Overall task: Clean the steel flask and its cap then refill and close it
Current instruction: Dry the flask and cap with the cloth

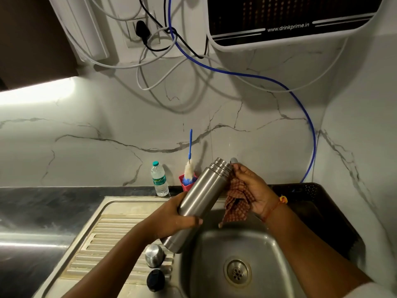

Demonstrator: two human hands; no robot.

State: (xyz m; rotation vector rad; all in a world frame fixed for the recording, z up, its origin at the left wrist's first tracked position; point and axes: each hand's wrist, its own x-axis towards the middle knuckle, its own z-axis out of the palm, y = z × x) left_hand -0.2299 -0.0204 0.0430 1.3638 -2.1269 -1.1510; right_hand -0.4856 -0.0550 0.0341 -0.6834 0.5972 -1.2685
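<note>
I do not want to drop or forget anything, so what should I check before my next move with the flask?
1. Grip: the left hand wraps the flask at its body. Ok.
2. Cloth ready: the right hand holds it at the flask's neck. Ok.
3. Caps off and near: the steel cap and the black cap stand on the drainboard. Ok.
4. Drips caught: the flask's lower end hangs over the sink. Ok.
5. Inside clean: the mouth faces away. Cannot tell.
</note>
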